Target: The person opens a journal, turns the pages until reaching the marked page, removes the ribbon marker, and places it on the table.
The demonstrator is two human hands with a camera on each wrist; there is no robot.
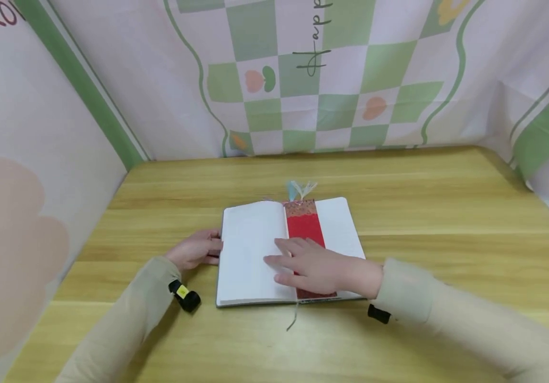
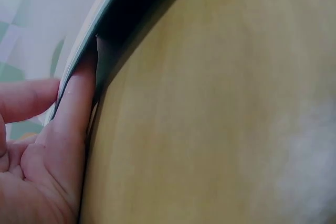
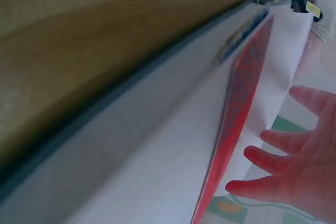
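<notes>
We see book (image 1: pixel 250 255) open on table (image 1: pixel 183 186), bookmark (image 1: pixel 305 226) along right page (image 1: pixel 338 226), perhaps marking place. Left hand (image 1: pixel 196 249) pinches book's left edge, likely steadying it; right hand (image 1: pixel 322 268), fingers spread, holding nothing, over bookmark.

Sleeves, one pair: long, plain, pale beige cloth. Left sleeve (image 1: pixel 121 324), lower left of the head view: softly creased, ending at the wrist. Right sleeve (image 1: pixel 475 324), lower right: same cloth, with a line setting off a wide cuff (image 1: pixel 404 290). Left wrist unit (image 1: pixel 190 302): black, rounded, bearing a yellow label (image 1: pixel 182 291). Right wrist unit (image 1: pixel 378 314): black, blocky, partly hidden. Left hand (image 1: pixel 196 249), right hand (image 1: pixel 319 266): bare.
</notes>
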